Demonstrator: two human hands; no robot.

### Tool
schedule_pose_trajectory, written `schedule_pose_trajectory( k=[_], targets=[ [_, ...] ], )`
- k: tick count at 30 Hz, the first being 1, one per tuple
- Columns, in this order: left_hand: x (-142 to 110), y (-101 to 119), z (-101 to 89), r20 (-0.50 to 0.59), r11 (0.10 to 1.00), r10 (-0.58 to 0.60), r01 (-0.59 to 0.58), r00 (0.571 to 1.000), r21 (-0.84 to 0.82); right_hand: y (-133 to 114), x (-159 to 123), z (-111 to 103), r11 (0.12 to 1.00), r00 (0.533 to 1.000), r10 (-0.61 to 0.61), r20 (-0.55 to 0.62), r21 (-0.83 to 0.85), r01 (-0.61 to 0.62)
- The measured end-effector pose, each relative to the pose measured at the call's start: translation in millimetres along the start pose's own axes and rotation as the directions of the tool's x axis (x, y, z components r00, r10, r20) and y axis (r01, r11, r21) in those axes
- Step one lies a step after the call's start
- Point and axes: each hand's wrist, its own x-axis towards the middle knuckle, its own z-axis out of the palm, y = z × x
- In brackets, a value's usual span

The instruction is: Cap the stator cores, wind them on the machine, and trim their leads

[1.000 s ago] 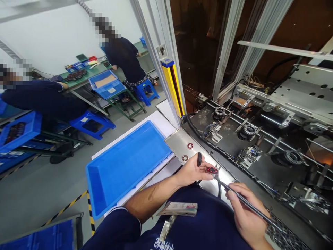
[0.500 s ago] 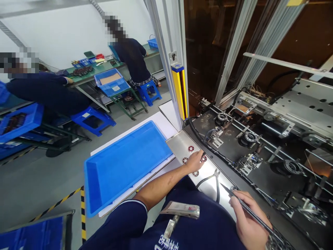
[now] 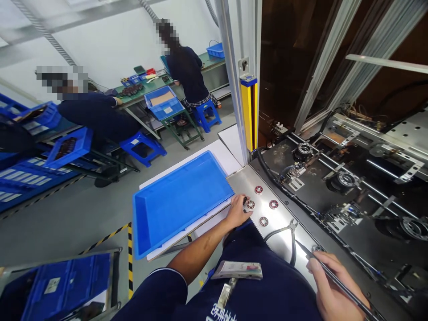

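My left hand [image 3: 238, 211] rests at the near edge of a steel shelf [image 3: 241, 180], fingers curled around a small black stick, touching one of several small round red-and-silver parts [image 3: 250, 204]. Other parts lie beside it: one [image 3: 258, 189], one [image 3: 273, 204] and one [image 3: 263, 221]. My right hand [image 3: 334, 285] grips a long thin black rod [image 3: 337, 281]. Black-handled pliers [image 3: 290, 236] lie on the shelf between my hands.
A blue tray [image 3: 180, 200] sits on a white board left of the shelf. Beyond the shelf runs a machine bed [image 3: 337, 187] with rails and round fixtures. A yellow light-curtain post [image 3: 248, 111] stands at the frame. Two seated people work at benches far left.
My left hand carried a round part from my palm down to the shelf and set it there; now it has slid left to another part. The camera has turned right.
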Motion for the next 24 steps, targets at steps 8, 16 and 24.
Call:
schedule_pose_trajectory(
  k=[8,16,24],
  targets=[
    [3,18,-10.0,-0.024,0.909,-0.107,0.089,0.994,-0.407,-1,-1,-1,0.999,1.000,-0.016,0.019,0.045,0.015],
    [-30,86,-12.7,0.341,0.607,-0.002,0.272,0.940,-0.747,-24,17,11,0.967,1.000,-0.031,0.001,0.253,0.030],
    [-48,106,-7.7,0.503,0.470,0.049,0.424,0.863,-0.774,-34,22,11,0.961,0.998,-0.061,0.021,0.273,0.053]
  ],
)
